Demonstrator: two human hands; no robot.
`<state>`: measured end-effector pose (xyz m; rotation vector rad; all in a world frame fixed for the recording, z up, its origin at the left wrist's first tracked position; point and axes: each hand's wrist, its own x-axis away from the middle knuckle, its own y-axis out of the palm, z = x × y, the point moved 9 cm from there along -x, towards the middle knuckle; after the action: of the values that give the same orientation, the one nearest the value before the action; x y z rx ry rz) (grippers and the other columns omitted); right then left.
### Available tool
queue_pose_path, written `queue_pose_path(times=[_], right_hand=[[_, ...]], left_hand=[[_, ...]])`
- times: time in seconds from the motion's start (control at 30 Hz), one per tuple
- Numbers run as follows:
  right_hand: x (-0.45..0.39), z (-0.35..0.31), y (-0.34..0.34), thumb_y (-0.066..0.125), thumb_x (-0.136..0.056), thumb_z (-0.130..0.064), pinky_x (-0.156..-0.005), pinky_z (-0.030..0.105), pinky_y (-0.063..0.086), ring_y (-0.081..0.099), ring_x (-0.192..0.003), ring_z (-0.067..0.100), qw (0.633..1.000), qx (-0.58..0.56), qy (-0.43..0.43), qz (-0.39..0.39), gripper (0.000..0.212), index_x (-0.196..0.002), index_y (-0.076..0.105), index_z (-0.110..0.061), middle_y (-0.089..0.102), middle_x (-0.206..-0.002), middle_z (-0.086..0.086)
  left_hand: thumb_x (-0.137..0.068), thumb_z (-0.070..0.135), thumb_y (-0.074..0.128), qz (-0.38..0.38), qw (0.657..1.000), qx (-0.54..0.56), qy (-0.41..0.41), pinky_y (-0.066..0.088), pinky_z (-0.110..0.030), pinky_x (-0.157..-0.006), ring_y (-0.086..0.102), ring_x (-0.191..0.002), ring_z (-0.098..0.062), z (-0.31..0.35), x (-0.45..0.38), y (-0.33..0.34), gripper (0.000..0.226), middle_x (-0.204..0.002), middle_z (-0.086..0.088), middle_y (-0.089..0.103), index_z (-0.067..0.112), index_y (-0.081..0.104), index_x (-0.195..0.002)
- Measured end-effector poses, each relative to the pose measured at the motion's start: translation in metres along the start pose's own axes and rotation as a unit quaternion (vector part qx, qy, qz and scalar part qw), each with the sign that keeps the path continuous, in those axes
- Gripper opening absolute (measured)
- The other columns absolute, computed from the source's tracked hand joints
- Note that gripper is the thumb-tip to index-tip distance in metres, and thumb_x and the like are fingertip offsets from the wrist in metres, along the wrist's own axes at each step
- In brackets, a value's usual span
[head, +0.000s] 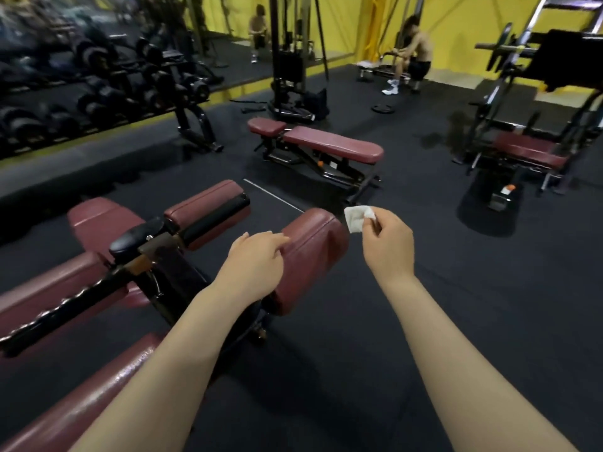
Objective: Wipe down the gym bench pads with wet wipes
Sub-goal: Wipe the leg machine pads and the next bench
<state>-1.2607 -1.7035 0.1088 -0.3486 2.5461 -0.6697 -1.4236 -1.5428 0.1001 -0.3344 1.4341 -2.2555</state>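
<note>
Right hand pinches folded white wet wipe at fingertips, just beside maroon padded roller. Left hand, fingers relaxed, rests on roller.

Left hand rests on the roller pad; wipe just right of it.
</note>
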Motion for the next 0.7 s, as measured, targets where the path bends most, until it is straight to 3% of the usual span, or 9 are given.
queue_pose_path(times=[0.1,0.2,0.27,0.37,0.43,0.47,0.53,0.63,0.7], right_hand=[[-0.008,0.0,0.035,0.051,-0.091,-0.006,-0.075,0.029,0.045,0.059,-0.091,0.015,0.999,-0.009,-0.041,-0.025,0.019,-0.088,0.066,-0.017,0.068,-0.097,-0.005],[0.018,0.001,0.06,0.053,-0.093,-0.004,-0.086,0.03,0.047,0.056,-0.104,0.016,0.996,-0.025,-0.073,-0.032,0.025,-0.112,0.067,-0.011,0.067,-0.116,0.002],[0.047,-0.014,0.068,0.052,-0.093,-0.005,-0.093,0.027,0.045,0.057,-0.106,0.019,0.985,-0.078,-0.146,-0.054,0.03,-0.118,0.068,-0.008,0.067,-0.119,0.004],[0.111,-0.05,0.085,0.053,-0.094,-0.01,-0.109,0.042,0.04,0.056,-0.126,0.024,0.909,-0.112,-0.357,-0.184,0.032,-0.122,0.068,-0.01,0.063,-0.131,0.009],[0.134,-0.054,0.092,0.056,-0.094,-0.006,-0.114,0.043,0.035,0.048,-0.136,0.02,0.835,-0.055,-0.508,-0.205,0.034,-0.126,0.066,-0.01,0.057,-0.139,0.005],[0.129,-0.048,0.095,0.057,-0.094,-0.004,-0.115,0.043,0.034,0.046,-0.137,0.02,0.818,-0.039,-0.537,-0.202,0.036,-0.128,0.065,-0.012,0.056,-0.14,0.004],[0.094,-0.028,0.093,0.059,-0.092,-0.001,-0.116,0.042,0.031,0.049,-0.134,0.024,0.848,-0.02,-0.505,-0.158,0.039,-0.129,0.062,-0.009,0.057,-0.138,0.008],[0.021,0.03,0.071,0.05,-0.088,0.009,-0.113,0.048,0.033,0.055,-0.125,0.029,0.948,0.031,-0.315,-0.006,0.038,-0.124,0.063,0.002,0.061,-0.13,0.017],[0.013,0.043,0.061,0.043,-0.09,0.007,-0.116,0.041,0.031,0.058,-0.122,0.032,0.972,0.028,-0.231,0.024,0.037,-0.121,0.064,0.004,0.062,-0.129,0.016]], left_hand=[[-0.09,-0.001,0.037,0.022,1.0,-0.018,-0.013,0.015,-0.041,-0.122,0.039,-0.141,-0.01,-0.003,-0.003,0.0,0.059,-0.139,0.012,0.059,0.033,0.061,-0.133],[-0.086,-0.005,0.038,0.055,0.998,-0.018,-0.025,0.021,-0.042,-0.12,0.046,-0.135,-0.01,-0.006,0.001,-0.006,0.063,-0.132,0.014,0.063,0.035,0.066,-0.126],[-0.086,-0.001,0.037,0.067,0.997,-0.004,-0.035,0.025,-0.042,-0.119,0.048,-0.133,-0.01,-0.013,0.002,-0.008,0.06,-0.131,0.015,0.064,0.034,0.067,-0.125],[-0.089,0.006,0.036,0.065,0.995,0.034,-0.064,0.032,-0.032,-0.116,0.053,-0.127,-0.008,-0.025,0.001,-0.009,0.055,-0.129,0.016,0.065,0.035,0.068,-0.122],[-0.09,0.001,0.038,0.073,0.994,0.045,-0.066,0.031,-0.017,-0.109,0.051,-0.128,-0.006,-0.026,0.0,-0.011,0.055,-0.128,0.016,0.065,0.034,0.069,-0.122],[-0.089,0.0,0.038,0.081,0.994,0.046,-0.051,0.029,-0.013,-0.106,0.05,-0.129,-0.005,-0.023,0.0,-0.012,0.056,-0.126,0.016,0.065,0.032,0.07,-0.121],[-0.083,0.005,0.035,0.074,0.997,0.035,-0.002,0.028,-0.017,-0.111,0.048,-0.132,-0.006,-0.014,0.0,-0.011,0.058,-0.123,0.019,0.065,0.031,0.071,-0.121],[-0.088,0.007,0.036,-0.002,0.998,-0.056,0.005,0.014,-0.029,-0.121,0.034,-0.142,-0.004,-0.009,0.002,0.001,0.06,-0.137,0.029,0.052,0.04,0.06,-0.132],[-0.093,0.01,0.038,-0.02,0.995,-0.101,-0.008,0.005,-0.03,-0.121,0.023,-0.146,-0.001,-0.009,0.005,0.004,0.059,-0.145,0.033,0.042,0.044,0.05,-0.139]])
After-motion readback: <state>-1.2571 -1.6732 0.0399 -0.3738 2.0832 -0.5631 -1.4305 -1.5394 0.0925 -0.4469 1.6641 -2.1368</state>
